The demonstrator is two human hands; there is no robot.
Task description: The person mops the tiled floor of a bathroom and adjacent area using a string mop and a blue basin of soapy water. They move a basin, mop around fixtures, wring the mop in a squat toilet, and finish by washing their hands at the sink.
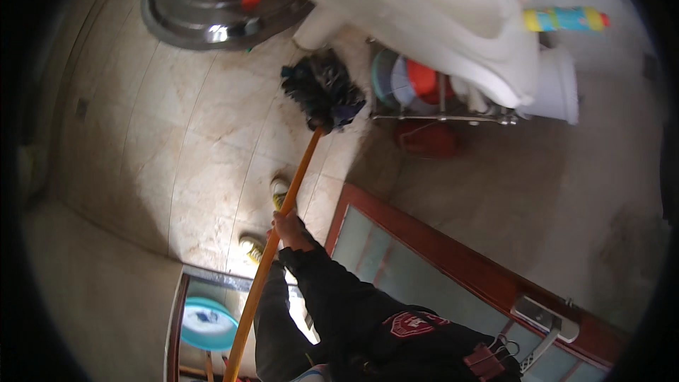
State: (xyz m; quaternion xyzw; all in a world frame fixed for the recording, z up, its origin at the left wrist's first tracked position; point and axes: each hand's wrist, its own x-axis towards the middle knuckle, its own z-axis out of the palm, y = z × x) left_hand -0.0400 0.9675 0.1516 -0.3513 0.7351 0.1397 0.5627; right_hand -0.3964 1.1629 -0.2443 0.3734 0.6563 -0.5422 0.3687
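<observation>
My right hand (288, 227) is closed around the orange shaft of a mop (303, 172), partway along it. The shaft slants from the lower left up to a dark, ragged mop head (324, 85) that rests on the tiled floor (212, 111). The mop head lies near the foot of a white basin pedestal (317, 27). My two light shoes (279, 191) are close beside the shaft. Out of view is my left hand; the shaft's upper end runs off the bottom edge.
A white washbasin (424, 16) overhangs a metal rack (443, 116) of basins. A red bucket (429, 138) stands by it. A large round shiny lid (212, 10) is upper left. To my right is a wood-framed glass door (424, 244) with a handle (546, 318). A turquoise basin (233, 323) is lower left.
</observation>
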